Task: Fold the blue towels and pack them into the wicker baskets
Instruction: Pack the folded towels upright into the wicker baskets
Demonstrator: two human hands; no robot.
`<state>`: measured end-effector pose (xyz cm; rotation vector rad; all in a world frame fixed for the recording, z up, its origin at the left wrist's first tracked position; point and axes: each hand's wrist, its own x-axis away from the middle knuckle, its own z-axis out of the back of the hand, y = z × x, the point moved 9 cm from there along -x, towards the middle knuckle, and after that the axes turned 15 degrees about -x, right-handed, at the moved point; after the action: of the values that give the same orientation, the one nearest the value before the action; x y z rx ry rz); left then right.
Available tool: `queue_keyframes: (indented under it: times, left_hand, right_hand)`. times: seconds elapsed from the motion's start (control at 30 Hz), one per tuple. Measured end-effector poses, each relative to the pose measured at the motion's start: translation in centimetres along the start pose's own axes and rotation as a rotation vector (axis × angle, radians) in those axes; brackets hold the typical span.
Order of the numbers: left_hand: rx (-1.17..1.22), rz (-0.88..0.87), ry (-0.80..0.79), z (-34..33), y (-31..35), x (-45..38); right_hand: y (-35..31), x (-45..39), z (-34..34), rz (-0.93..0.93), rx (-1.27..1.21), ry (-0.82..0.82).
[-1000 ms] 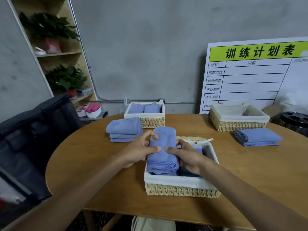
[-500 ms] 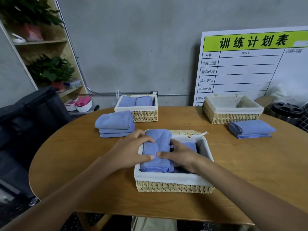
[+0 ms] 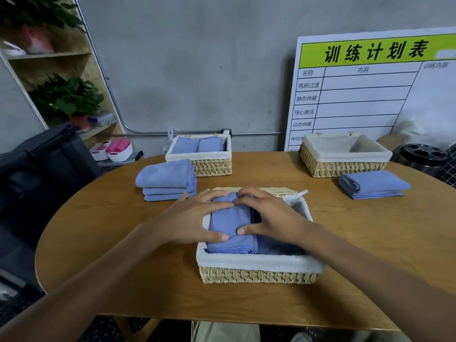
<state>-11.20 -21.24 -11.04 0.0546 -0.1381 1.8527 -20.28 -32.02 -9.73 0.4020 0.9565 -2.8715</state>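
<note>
- The folded towel [image 3: 230,224], held upright above the near basket [image 3: 259,262] a second ago, now lies flat in its left half, beside a darker towel [image 3: 276,246] already packed there.
- The left hand [image 3: 190,219] and right hand [image 3: 271,217] have lowered with it; their fingers [image 3: 217,236] are spread and nearly straight, pressing it down, no longer gripping.
- This basket looks about full, so I judge the next towel comes from the stack [image 3: 167,180] on the tabletop [image 3: 370,230].
- Farther off, one basket [image 3: 199,154] holds two towels; the right basket [image 3: 345,155] is unfilled, a folded towel [image 3: 372,185] beside it.

Left hand [image 3: 195,219], right hand [image 3: 269,215] flat, fingers spread, fingertips meeting
</note>
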Motion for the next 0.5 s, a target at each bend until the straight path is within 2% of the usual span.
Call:
queue_keyframes:
  times: [0.17,0.27,0.5]
  left_hand:
    - [-0.025,-0.032,-0.131,-1.6,-0.1,-0.3]
    - [0.039,-0.037,-0.184,-2.1,-0.3,-0.4]
    - [-0.019,-0.04,-0.23,-2.6,0.0,-0.6]
  right_hand:
    - [1.6,1.0,-1.7,-0.116,-0.102,-0.109]
    - [1.9,1.1,-2.0,-0.149,-0.133,-0.151]
    - [2.3,1.6,-2.9,-0.169,-0.114,-0.195]
